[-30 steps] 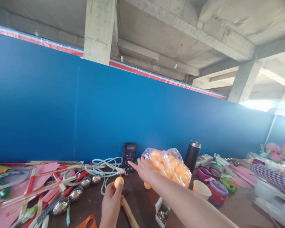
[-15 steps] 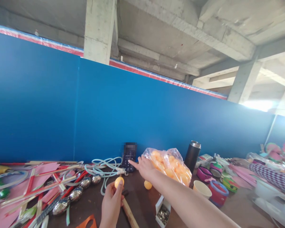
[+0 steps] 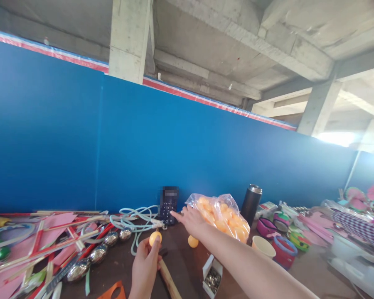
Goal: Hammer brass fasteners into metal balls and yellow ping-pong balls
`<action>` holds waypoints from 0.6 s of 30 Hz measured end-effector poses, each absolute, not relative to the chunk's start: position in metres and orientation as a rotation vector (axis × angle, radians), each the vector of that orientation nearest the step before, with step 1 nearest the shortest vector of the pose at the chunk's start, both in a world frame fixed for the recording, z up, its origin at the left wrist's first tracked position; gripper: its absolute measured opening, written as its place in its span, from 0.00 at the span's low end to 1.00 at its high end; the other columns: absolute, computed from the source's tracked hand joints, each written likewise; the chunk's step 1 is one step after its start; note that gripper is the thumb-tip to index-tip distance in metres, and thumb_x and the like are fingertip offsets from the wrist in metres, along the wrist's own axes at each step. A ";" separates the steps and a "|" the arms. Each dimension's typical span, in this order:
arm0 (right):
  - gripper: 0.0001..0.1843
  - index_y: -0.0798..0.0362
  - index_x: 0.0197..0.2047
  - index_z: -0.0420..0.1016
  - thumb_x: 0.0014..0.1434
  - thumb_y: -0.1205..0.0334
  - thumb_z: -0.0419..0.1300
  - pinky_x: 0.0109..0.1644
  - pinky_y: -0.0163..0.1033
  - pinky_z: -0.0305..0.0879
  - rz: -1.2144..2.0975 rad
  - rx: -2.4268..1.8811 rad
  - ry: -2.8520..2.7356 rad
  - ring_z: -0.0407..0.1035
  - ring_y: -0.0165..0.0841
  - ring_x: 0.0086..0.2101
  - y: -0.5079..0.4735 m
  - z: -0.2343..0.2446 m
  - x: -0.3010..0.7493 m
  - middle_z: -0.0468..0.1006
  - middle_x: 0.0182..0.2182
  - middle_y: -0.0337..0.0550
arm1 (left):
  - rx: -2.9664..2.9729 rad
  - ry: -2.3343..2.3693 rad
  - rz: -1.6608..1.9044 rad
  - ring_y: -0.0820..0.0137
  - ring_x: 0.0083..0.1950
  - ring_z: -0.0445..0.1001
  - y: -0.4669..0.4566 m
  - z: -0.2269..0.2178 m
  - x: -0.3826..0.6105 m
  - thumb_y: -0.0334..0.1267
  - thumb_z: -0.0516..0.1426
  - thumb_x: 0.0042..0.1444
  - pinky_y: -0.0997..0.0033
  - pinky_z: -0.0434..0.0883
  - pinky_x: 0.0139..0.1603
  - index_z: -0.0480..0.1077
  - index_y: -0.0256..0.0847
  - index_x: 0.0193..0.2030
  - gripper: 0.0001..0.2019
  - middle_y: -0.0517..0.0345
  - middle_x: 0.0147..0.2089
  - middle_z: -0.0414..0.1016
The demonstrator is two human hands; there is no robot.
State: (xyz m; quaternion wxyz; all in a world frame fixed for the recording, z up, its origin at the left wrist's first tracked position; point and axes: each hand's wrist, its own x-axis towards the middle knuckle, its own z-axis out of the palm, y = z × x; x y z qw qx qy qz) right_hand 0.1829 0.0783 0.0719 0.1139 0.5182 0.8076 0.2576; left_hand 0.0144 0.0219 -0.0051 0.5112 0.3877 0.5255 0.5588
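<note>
My left hand point(image 3: 145, 268) pinches an orange ping-pong ball point(image 3: 155, 238) at its fingertips, low in the middle of the view. My right hand point(image 3: 190, 220) is stretched forward with fingers spread, the index fingertip touching a dark phone point(image 3: 168, 203) propped against the blue wall. Just right of that hand lies a clear plastic bag of orange balls point(image 3: 224, 216). Another loose orange ball point(image 3: 193, 241) rests on the dark table under my right forearm.
Pale green cord point(image 3: 134, 220), metal spoons point(image 3: 96, 253), and red and pink sticks point(image 3: 34, 245) cover the left. A wooden handle point(image 3: 168, 282), a small box of studs point(image 3: 213, 276), a black flask point(image 3: 251, 203), a paper cup point(image 3: 263, 246) and coloured rings point(image 3: 283, 251) lie on the right.
Both hands keep nearly the same pose. The view has shifted slightly, and the loose ball now shows more plainly below my right forearm.
</note>
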 end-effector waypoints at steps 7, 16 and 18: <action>0.30 0.48 0.63 0.50 0.60 0.66 0.55 0.46 0.47 0.64 0.739 1.512 2.367 0.66 0.39 0.46 0.086 0.064 0.190 0.71 0.46 0.44 | 0.932 1.281 1.331 0.71 0.25 0.68 0.023 -0.004 0.014 0.57 0.54 0.45 0.71 0.66 0.22 0.64 0.38 0.43 0.26 0.57 0.32 0.71; 0.32 0.48 0.64 0.46 0.59 0.65 0.55 0.45 0.47 0.63 0.743 1.495 2.354 0.66 0.39 0.46 0.090 0.061 0.193 0.71 0.46 0.44 | 0.939 1.278 1.344 0.70 0.25 0.69 0.022 -0.006 0.014 0.57 0.54 0.45 0.70 0.67 0.22 0.65 0.38 0.43 0.26 0.56 0.32 0.72; 0.33 0.47 0.64 0.46 0.59 0.66 0.55 0.45 0.46 0.63 0.756 1.487 2.350 0.66 0.39 0.45 0.089 0.060 0.192 0.71 0.45 0.44 | 0.948 1.286 1.340 0.69 0.26 0.69 0.023 -0.006 0.013 0.57 0.54 0.45 0.70 0.67 0.22 0.65 0.38 0.43 0.26 0.56 0.32 0.72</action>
